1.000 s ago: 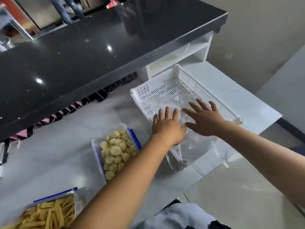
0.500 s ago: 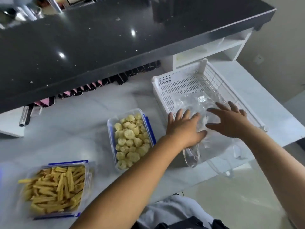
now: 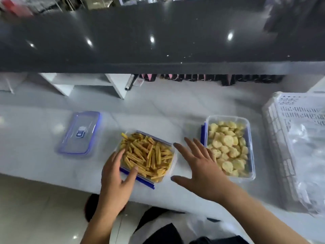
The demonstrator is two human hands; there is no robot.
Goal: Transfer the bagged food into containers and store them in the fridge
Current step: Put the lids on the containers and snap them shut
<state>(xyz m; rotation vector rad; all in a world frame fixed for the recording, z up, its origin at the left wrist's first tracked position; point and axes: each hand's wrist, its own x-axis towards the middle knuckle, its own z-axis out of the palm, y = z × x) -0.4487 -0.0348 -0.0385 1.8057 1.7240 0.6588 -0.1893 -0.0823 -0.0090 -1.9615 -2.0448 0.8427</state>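
Observation:
A clear container of yellow fry-like sticks [image 3: 147, 155] sits near the counter's front edge, uncovered. My left hand [image 3: 117, 175] touches its near-left corner, thumb on the blue rim, fingers along the left wall. My right hand [image 3: 200, 166] hovers open, fingers spread, just right of that container. A second clear container [image 3: 230, 147] filled with pale round pieces stands to the right, also uncovered. A clear lid with blue clips [image 3: 80, 132] lies flat to the left. Empty clear plastic bags [image 3: 309, 155] lie in the white basket [image 3: 276, 131] at the far right.
A black raised countertop [image 3: 158, 41] overhangs the back of the white marble counter [image 3: 35, 147]. A white shelf unit [image 3: 84, 85] stands under it at left, and a row of dark small items [image 3: 211, 79] runs along the back. The floor lies below the front edge.
My view swung left. Both hands left the plastic bags in the basket and moved to the stick container; the left hand now touches its corner.

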